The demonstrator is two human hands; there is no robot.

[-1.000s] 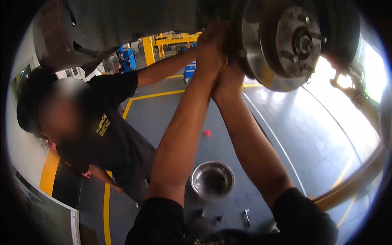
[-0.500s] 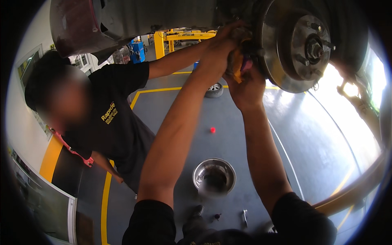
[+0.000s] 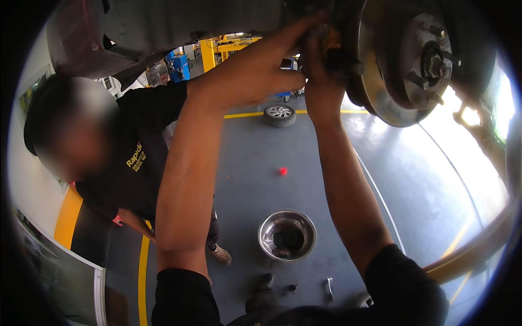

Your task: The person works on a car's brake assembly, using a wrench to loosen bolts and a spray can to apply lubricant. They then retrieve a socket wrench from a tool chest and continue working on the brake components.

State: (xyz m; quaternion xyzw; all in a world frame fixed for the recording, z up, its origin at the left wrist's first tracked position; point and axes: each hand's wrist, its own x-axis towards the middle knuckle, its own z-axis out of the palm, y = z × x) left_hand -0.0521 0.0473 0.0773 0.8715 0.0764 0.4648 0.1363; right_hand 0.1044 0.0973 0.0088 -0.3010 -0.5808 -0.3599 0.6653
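Observation:
My right hand point(image 3: 324, 89) is raised behind the brake disc point(image 3: 375, 89), its fingers closed near a dark cylindrical part point(image 3: 350, 69). What those fingers hold is hidden. A patch of orange material point(image 3: 330, 39) shows just above them, in shadow. My left hand point(image 3: 253, 81) is to the left of the disc, blurred, with a finger stretched toward my right wrist and nothing visible in it. It overlaps the reaching arm of a person in a dark shirt point(image 3: 144, 141), so the outline between the two is unclear. Wheel studs and a centre nut point(image 3: 435, 65) face right on the hub.
Overhead hangs the raised car's dark red bodywork point(image 3: 81, 43). On the grey floor are a steel bowl point(image 3: 287, 212), a red object point(image 3: 283, 171), a wheel point(image 3: 280, 115), a ratchet-like tool point(image 3: 329, 289) and a small dark piece point(image 3: 293, 287). A yellow lift arm point(image 3: 473, 247) crosses at right.
My left hand has pulled back leftward from the disc. My right hand has moved slightly up; the orange material shows less and the purple piece is out of sight. The other person has shifted left.

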